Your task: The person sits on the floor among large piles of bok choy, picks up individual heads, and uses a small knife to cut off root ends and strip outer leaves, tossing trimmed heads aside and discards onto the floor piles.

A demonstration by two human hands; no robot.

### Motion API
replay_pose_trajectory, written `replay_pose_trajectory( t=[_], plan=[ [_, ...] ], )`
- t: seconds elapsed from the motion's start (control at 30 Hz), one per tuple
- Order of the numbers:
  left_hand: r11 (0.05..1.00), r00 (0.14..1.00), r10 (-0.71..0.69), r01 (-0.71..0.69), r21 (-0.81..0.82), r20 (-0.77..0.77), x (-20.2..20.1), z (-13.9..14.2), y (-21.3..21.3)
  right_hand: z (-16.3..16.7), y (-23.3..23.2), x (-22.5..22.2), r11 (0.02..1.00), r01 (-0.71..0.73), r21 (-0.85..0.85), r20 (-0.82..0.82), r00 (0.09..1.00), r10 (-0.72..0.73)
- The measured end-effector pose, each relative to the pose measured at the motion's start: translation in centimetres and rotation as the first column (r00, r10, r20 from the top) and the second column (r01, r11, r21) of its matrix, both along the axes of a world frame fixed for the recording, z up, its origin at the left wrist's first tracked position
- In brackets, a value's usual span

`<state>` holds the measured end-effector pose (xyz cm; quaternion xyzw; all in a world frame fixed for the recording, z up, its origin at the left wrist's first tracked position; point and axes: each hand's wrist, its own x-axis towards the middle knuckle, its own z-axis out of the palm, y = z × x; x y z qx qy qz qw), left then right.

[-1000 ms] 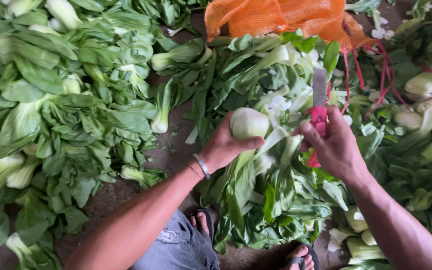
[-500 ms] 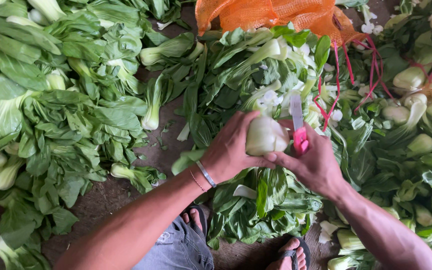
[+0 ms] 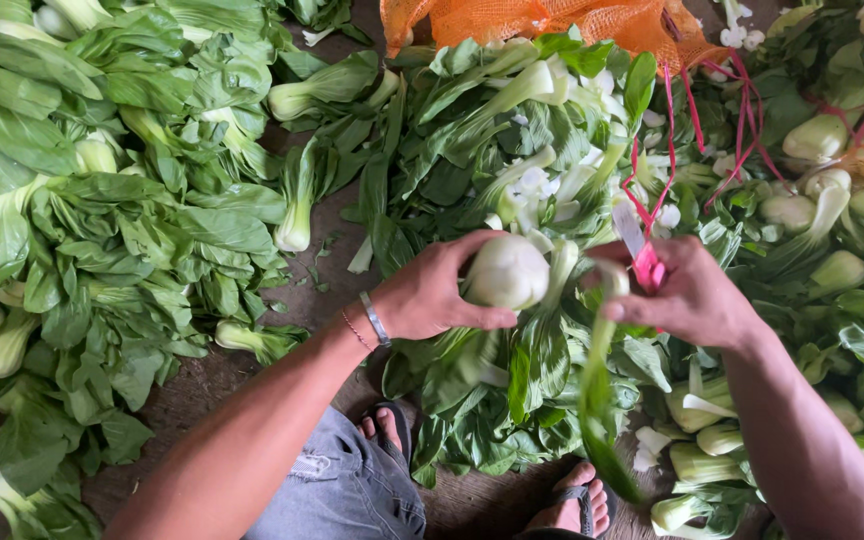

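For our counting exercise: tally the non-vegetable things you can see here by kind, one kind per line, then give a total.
Hands: 2 (left hand, right hand)
Pink-handled knife: 1
Orange mesh sack: 1
Wrist bracelets: 2
Sandalled feet: 2
Total: 8

Your left hand [image 3: 432,295] is gripping the pale, rounded base of a bok choy head [image 3: 508,272], while your right hand [image 3: 692,300] is holding a pink-handled knife [image 3: 642,255] just beside it, with a long green leaf [image 3: 597,390] dangling below your fingers. You are crouching over a central leaf pile [image 3: 492,160], with a heap of bok choy [image 3: 82,220] lying to your left, an orange mesh sack [image 3: 542,20] sitting ahead, and your sandalled feet [image 3: 577,500] resting on the dirt floor [image 3: 322,270].
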<state>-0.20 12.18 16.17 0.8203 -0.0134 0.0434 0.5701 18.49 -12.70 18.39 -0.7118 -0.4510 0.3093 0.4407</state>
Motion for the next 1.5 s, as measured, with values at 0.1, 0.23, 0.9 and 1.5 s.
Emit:
replay_pose_trajectory(
  t=[0.1,0.23,0.9,1.5],
  plan=[
    [0.998,0.999,0.053,-0.053,-0.018,0.01,-0.1,-0.3,-0.1,0.6,0.5,-1.1,0.896,0.414,-0.16,0.591,0.768,-0.249],
    [0.981,0.993,0.088,-0.099,0.165,0.073,0.4,-0.9,-1.6,1.0,1.7,-4.2,0.939,0.337,-0.062,0.588,0.773,-0.238],
    [0.863,0.996,-0.088,0.059,-0.502,-0.034,0.6,-1.7,-3.0,1.0,0.6,-3.4,0.911,0.222,0.349,0.651,0.641,-0.406],
    [0.987,0.994,0.082,-0.071,-0.141,0.069,1.0,-1.9,-4.7,1.0,-0.4,-5.1,0.995,0.102,0.01,0.71,0.7,-0.079]
  ],
)
